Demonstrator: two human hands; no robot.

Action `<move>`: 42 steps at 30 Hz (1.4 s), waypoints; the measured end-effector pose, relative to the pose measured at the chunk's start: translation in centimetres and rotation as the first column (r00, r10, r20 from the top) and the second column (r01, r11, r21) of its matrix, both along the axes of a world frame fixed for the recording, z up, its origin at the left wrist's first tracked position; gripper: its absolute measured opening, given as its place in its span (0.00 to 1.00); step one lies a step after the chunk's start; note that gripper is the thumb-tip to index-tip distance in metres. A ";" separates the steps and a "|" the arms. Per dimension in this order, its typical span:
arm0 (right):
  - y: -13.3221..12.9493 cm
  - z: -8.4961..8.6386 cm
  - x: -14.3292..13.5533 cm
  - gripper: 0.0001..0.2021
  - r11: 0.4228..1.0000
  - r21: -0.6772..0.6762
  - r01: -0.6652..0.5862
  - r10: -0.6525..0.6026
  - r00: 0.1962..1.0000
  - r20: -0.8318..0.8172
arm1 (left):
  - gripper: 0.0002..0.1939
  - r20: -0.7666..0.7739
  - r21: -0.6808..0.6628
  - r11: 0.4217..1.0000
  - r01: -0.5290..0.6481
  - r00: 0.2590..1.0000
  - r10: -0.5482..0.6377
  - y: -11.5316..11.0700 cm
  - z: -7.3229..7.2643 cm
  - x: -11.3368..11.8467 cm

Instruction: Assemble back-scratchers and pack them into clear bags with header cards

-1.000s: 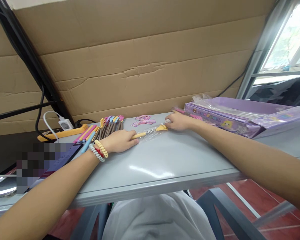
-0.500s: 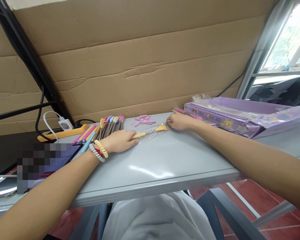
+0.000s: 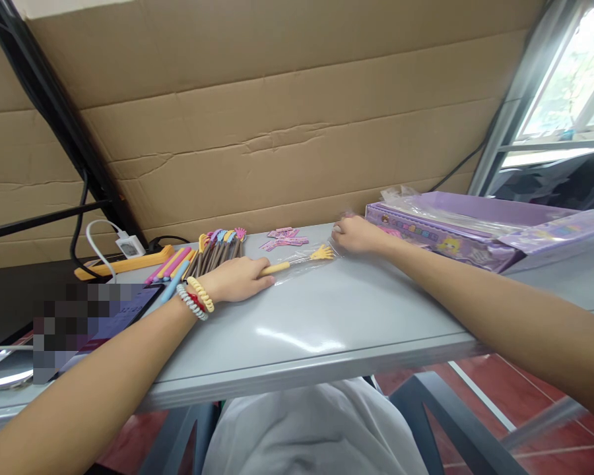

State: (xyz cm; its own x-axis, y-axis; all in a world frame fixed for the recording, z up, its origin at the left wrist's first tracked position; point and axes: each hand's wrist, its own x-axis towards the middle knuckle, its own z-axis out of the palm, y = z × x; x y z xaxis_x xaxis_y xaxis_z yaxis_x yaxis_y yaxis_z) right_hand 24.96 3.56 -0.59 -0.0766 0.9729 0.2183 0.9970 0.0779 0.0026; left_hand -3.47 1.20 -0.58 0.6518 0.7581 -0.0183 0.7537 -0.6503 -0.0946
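Note:
My left hand (image 3: 245,278) is closed on the handle end of a yellow hand-shaped stick (image 3: 276,268), whose small yellow palm points right. A clear plastic sleeve (image 3: 301,260) lies around the stick. My right hand (image 3: 355,235) rests by the sleeve's right end with its fingers curled; what they pinch is too small to make out. Pink items, partly hidden, lie behind and beside that hand. Several similar sticks (image 3: 212,256) with colourful tips and handles are heaped left of my left hand. Small pink printed cards (image 3: 284,239) lie behind the sleeve.
An open purple printed box (image 3: 445,241) with clear plastic bags stands at the right of the grey table (image 3: 297,356). At the left are a phone (image 3: 123,316), a white charger (image 3: 130,247) with its cable, and a yellow-orange bar. Cardboard stands behind.
My right hand has shifted slightly and its fingers have turned. The yellow palm and the sleeve have moved a little to the right. My left hand has stayed in place.

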 end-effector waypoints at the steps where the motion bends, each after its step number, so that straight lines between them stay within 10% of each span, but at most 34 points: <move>1: -0.1 0.1 -0.1 0.15 1.000 0.029 0.006 -0.005 1.000 -0.025 | 0.22 -0.001 0.000 1.000 -0.003 1.000 0.003 0.0 0.0 0.0; 11: -0.4 0.3 -0.4 0.13 0.986 0.110 -0.124 0.132 0.989 -0.061 | 0.21 0.002 -0.005 1.000 0.005 1.000 -0.005 0.0 0.0 0.0; 36: -0.7 1.1 -0.2 0.09 0.997 -0.046 0.055 -0.067 0.952 -0.298 | 0.21 0.003 -0.010 1.000 0.016 1.000 -0.016 -0.1 0.1 -0.1; 42: -0.8 1.0 -0.3 0.21 0.994 -0.029 0.105 -0.109 0.955 -0.276 | 0.21 0.004 -0.009 1.000 0.027 1.000 -0.027 -0.1 0.1 -0.1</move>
